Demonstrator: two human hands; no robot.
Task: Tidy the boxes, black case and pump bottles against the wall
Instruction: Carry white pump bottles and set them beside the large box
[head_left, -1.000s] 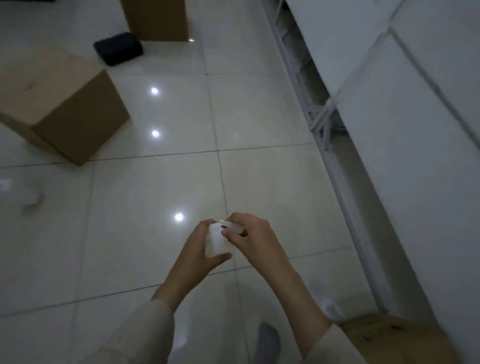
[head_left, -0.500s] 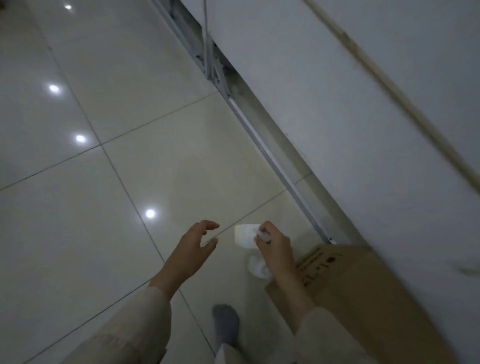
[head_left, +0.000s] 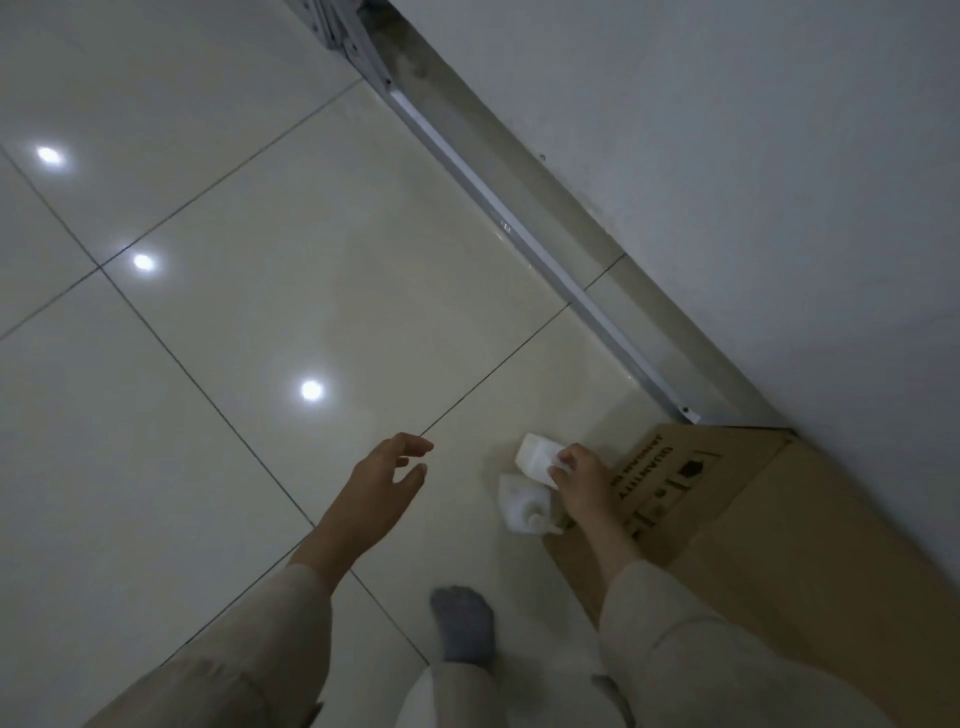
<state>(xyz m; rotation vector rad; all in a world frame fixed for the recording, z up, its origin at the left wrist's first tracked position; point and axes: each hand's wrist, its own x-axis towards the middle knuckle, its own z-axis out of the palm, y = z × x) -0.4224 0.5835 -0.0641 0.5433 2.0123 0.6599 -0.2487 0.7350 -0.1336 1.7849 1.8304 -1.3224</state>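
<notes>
Here, right hand (head_left: 582, 480) pinching white pump bottle (head_left: 535, 454), left hand (head_left: 387, 480) loosely spread, cardboard box (head_left: 727, 499) printed "QUANTITY".

The right hand (head_left: 582, 480) pinched the top of a white pump bottle (head_left: 535, 453), its fingertips (head_left: 561, 462) curled on the bottle's near end. Just below those fingers a second white pump bottle (head_left: 522, 503) stood on the tiled floor (head_left: 291, 291), beside a cardboard box (head_left: 727, 499) set against the white wall (head_left: 779, 182). The left hand (head_left: 382, 480) hung with fingers loosely spread, holding nothing, well apart from both bottles. A grey sock (head_left: 464, 623) stood below the hands.
</notes>
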